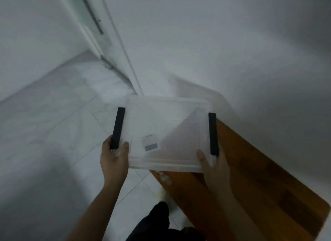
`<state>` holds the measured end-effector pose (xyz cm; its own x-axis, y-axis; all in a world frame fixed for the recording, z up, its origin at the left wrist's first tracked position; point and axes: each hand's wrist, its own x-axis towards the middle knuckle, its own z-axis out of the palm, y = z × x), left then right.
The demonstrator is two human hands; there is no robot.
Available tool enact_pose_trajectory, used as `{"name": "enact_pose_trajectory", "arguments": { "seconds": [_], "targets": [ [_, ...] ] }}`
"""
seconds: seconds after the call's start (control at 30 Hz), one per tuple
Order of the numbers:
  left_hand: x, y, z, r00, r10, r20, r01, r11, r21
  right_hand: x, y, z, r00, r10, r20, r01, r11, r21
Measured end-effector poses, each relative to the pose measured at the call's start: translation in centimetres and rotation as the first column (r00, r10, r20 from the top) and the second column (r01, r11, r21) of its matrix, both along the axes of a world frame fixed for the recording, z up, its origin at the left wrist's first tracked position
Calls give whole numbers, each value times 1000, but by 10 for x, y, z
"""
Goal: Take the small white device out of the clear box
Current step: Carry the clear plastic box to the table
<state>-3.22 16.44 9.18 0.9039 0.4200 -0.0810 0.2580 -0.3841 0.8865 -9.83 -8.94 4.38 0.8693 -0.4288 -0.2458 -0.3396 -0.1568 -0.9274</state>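
The clear box (168,133), lid on, is held by both hands: the left hand (114,156) is closed on its near left corner by the black clip (118,127), the right hand (213,167) on the near right corner. The small white device cannot be made out inside. The box is judged light, rigid and somewhat slippery; the clips are best released first, over the wooden tabletop (259,178).

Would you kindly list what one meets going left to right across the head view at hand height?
Left hand → left black latch bar → grey label on the clear plastic box's lid → right black latch bar → brown wooden surface.
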Motion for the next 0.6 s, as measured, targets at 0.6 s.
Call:
{"name": "enact_pose_trajectory", "arguments": {
  "seconds": [0.6],
  "targets": [
    [-80,354,16,566,818,106,-811,575,-105,155,412,33,595,797,108,-796,602,-59]
  ]
}}
